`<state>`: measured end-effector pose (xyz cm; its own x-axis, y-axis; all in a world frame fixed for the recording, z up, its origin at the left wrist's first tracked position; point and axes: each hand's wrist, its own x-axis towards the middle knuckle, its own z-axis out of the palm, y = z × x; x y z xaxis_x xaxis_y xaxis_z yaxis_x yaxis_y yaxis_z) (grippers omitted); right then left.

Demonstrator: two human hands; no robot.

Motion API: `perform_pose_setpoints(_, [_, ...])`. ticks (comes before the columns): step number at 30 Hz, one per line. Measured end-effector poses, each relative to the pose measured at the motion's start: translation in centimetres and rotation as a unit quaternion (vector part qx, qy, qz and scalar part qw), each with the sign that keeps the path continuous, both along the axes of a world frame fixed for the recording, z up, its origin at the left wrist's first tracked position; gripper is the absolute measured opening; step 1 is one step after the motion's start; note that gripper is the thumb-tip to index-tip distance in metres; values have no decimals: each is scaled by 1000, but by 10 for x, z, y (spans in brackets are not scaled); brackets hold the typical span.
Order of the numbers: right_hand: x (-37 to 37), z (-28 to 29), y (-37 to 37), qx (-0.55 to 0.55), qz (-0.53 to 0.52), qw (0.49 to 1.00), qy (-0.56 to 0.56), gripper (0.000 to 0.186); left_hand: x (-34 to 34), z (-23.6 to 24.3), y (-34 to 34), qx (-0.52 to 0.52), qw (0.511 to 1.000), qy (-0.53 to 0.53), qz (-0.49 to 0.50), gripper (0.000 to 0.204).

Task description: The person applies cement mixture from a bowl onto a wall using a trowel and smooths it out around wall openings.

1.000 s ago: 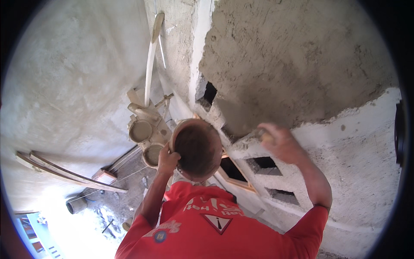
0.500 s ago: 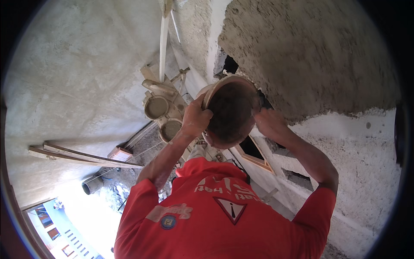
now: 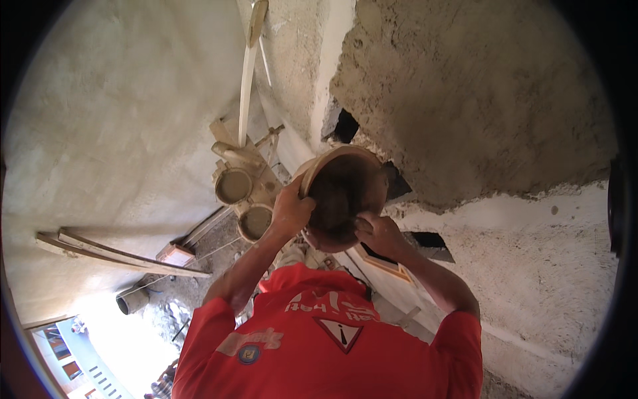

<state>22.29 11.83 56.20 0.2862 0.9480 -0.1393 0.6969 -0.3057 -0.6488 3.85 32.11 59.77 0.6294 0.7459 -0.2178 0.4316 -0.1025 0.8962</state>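
A round mortar-caked bucket is tilted up in front of my chest, its dark opening facing me. My left hand is closed around its left rim, thumb on the near side. At the lower right of the opening is my right hand, fingers curled inward at the edge. What those fingers hold, if anything, is lost in the dark, smeared inside of the bucket. Beyond the bucket, a rough wall carries wet grey plaster above a paler bare band.
Two buckets of grey mix stand on planks below left. A timber post rises behind them. Long boards lean at the left wall. Dark gaps break the right wall, with a wooden frame below.
The bucket has shifted slightly lower in view. My right hand has moved from its right rim down and left across the lower right of the opening; my left hand keeps its grip.
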Motion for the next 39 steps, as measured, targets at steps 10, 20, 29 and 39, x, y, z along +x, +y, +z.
perform_pose_setpoints(10, [26, 40, 5, -23, -32, 990, -138, 38, -10, 6, 3, -106, 984, -137, 42, 56])
perform_pose_setpoints(20, [17, 194, 52, -25, -13, 996, -85, 49, -24, 2, 28, -107, 966, -209, 110, 60])
perform_pose_setpoints(29, [6, 339, 104, 115, 169, 977, -66, 48, -69, -40, 45, -86, 966, -146, 198, 62])
perform_pose_setpoints(39, [155, 383, 145, 232, -295, 890, -258, 54, -81, -41, 45, -52, 976, -83, 193, 66])
